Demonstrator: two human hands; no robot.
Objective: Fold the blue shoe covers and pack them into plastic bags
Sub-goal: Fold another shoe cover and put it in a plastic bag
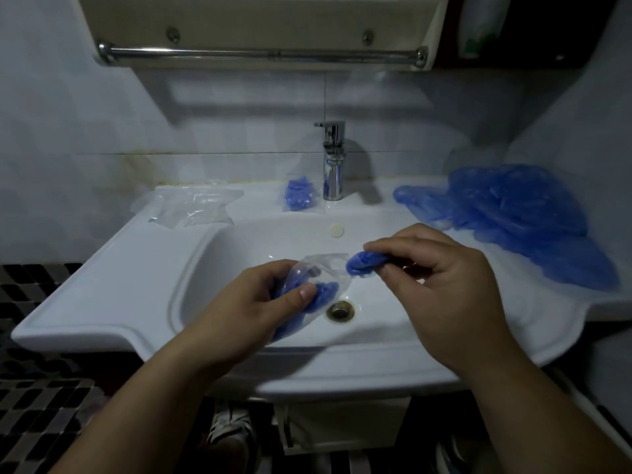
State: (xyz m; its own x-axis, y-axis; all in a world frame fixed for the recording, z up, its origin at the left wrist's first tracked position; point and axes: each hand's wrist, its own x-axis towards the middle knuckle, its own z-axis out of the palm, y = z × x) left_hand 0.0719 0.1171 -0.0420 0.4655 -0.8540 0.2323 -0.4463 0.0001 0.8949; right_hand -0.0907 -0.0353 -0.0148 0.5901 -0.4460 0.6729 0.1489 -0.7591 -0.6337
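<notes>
Right-hand fingers (393,248) clamped in a pinch on a folded shoe cover (361,265), its wad projecting leftward past the fingertips. Left-hand fingers (302,293) curled round a clear plastic bag (325,268), thumb pressed on its face. More blue material shows inside the bag, under the thumb. The wad's free end sits just at the bag's upper right edge, apparently at the mouth; whether it has entered cannot be told. Step in hand, as judged: inserting this cover. To do it well, the left hand (253,302) should keep the mouth spread and not crush it flat, and the right hand (441,285) should keep the fold compressed, lead with the narrow end and let go only once the wad is deep enough not to spring open. Thin film is likely to cling and slip, so a slow push seems wise. Both hands hang over the sink (102,268) bowl, above the drain (340,310). Further out: a packed bag (299,195) beside the tap (333,162), empty bags (195,206) on the back left ledge, and a pile of loose shoe covers (513,213) on the right ledge, apart from the right hand.
</notes>
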